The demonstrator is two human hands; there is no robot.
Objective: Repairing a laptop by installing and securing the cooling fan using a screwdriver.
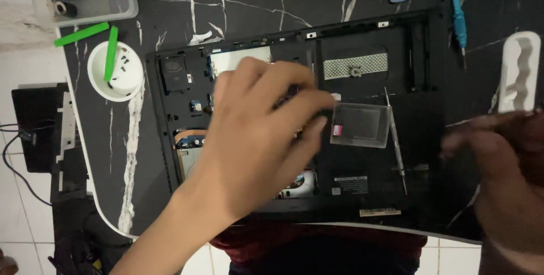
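We look down on a black desk [498,9] veined with white like marble, its pale curved edge over white floor tiles [17,207]. At far left sits a clear plastic tray [122,11] of tools, then a round white dish [96,77] holding small dark screws and a green plastic pry stick [111,54]. The opened laptop base [419,139], matte black plastic, lies centre. Our left hand [255,139] rests over its exposed boards, fingers bent and loosely spread; whether they pinch anything we cannot tell. A blue screwdriver [458,14] lies above. Our right hand [498,156], blurred, hovers just beside the base's right edge, fingers spread, holding nothing.
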